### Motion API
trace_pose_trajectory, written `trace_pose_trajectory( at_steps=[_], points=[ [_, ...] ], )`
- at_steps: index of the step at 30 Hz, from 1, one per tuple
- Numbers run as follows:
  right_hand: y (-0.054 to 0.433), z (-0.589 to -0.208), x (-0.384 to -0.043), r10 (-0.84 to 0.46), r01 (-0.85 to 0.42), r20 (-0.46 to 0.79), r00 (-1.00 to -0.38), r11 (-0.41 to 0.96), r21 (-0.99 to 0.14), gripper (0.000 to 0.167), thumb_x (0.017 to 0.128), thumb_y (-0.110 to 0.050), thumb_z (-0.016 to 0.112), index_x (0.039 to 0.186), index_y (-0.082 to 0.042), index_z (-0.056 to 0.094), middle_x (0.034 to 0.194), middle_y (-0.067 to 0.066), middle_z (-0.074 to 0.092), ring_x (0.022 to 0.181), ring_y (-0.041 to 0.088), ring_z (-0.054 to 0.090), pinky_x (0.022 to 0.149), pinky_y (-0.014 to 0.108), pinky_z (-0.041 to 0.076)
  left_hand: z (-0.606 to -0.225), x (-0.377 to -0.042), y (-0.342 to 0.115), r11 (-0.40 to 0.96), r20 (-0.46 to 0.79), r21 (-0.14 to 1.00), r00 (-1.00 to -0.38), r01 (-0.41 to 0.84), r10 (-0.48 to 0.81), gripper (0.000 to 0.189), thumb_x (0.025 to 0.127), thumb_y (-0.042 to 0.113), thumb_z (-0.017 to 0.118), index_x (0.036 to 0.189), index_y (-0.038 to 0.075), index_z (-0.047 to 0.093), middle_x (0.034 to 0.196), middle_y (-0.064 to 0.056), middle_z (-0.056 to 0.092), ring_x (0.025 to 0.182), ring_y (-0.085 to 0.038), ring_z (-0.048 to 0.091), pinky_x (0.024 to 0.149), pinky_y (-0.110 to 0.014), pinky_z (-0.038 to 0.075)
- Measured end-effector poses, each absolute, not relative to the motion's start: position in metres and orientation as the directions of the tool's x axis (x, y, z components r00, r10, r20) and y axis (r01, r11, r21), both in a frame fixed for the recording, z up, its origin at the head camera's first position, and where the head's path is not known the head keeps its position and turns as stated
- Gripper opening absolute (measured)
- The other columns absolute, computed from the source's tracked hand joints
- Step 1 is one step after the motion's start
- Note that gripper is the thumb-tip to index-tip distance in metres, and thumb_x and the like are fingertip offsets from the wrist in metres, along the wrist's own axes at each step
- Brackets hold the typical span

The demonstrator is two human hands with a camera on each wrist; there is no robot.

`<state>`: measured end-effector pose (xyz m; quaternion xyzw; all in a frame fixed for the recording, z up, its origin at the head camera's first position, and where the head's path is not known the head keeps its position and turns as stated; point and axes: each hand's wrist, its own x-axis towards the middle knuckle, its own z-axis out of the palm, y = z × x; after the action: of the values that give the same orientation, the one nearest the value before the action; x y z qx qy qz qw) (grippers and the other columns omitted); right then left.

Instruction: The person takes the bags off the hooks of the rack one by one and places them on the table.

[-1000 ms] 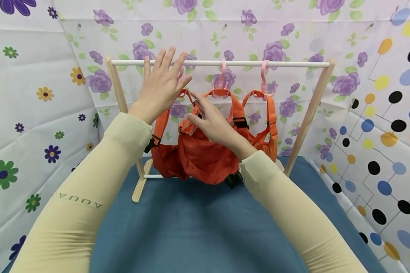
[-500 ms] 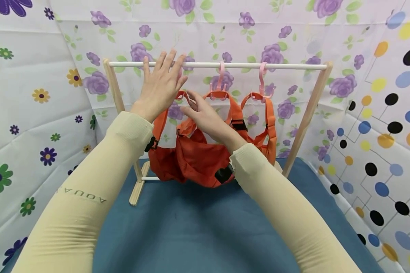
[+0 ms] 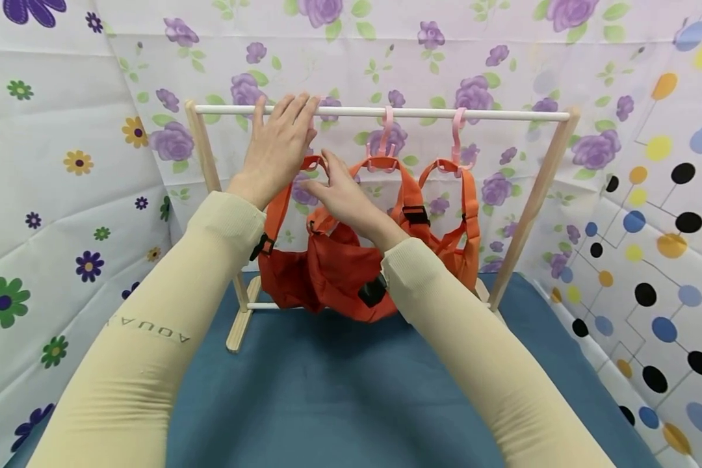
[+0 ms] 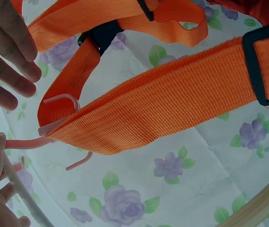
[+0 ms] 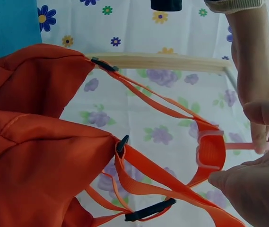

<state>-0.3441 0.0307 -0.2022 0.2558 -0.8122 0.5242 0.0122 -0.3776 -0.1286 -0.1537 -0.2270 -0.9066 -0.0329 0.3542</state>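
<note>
An orange-red fabric bag (image 3: 348, 260) with webbing straps and black buckles hangs below a white rod (image 3: 351, 112). Up at the rod, left of centre, my left hand (image 3: 281, 140) pinches the hook of a pink hanger (image 5: 240, 146), its fingers reaching over the bar. That hanger's prongs carry an orange strap loop (image 4: 162, 101) in the left wrist view. Lower and to the right, my right hand (image 3: 345, 195) is held with fingers extended beside the strap; whether its thumb touches the webbing I cannot tell. In the head view my left hand mostly hides this hanger.
Two more pink hooks, a middle one (image 3: 389, 127) and a right one (image 3: 457, 133), hang on the rod with orange straps. A wooden post (image 3: 532, 211) supports each end. Blue cloth (image 3: 322, 403) covers the table, with patterned sheets around it.
My left hand has lowered slightly onto the rod and its fingers have bent over it. My right hand has shifted a little left, and a black buckle below it has swung left.
</note>
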Motion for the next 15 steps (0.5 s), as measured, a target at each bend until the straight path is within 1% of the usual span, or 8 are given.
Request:
trace_pose_trajectory(
  at_steps=[6,11,15],
  points=[
    [0.025,-0.203,-0.352,-0.379,-0.426,0.292,-0.878,0.342,-0.837,0.086,0.106,-0.028,0.059,0.169,-0.013,0.004,0.174,0.005,0.008,0.159,0.021,0.014,0.126,0.041,0.022,-0.154,-0.382,-0.134,0.876,0.667,-0.024,-0.645,0.481,0.373,0.053,0.114,0.023,0.043,0.164,0.011,0.032,0.161,-0.012,0.042,0.153,-0.030,0.032,0.127,-0.052,0.004],
    [0.020,-0.201,-0.360,-0.358,-0.416,0.286,-0.889,0.366,-0.833,0.087,0.104,-0.024,0.061,0.169,-0.014,0.004,0.174,0.005,0.008,0.159,0.019,0.011,0.127,0.041,0.018,-0.152,-0.384,-0.140,0.866,0.673,0.006,-0.642,0.500,0.367,0.051,0.113,0.022,0.044,0.162,0.010,0.036,0.156,-0.014,0.046,0.150,-0.032,0.036,0.127,-0.052,0.007],
    [0.019,-0.202,-0.369,-0.331,-0.388,0.274,-0.903,0.355,-0.850,0.088,0.103,-0.023,0.062,0.169,-0.013,0.003,0.174,0.005,0.009,0.159,0.018,0.012,0.126,0.039,0.018,-0.150,-0.385,-0.139,0.858,0.682,0.034,-0.640,0.512,0.355,0.050,0.112,0.022,0.049,0.160,0.011,0.041,0.153,-0.014,0.050,0.147,-0.032,0.041,0.127,-0.051,0.010]
  ],
)
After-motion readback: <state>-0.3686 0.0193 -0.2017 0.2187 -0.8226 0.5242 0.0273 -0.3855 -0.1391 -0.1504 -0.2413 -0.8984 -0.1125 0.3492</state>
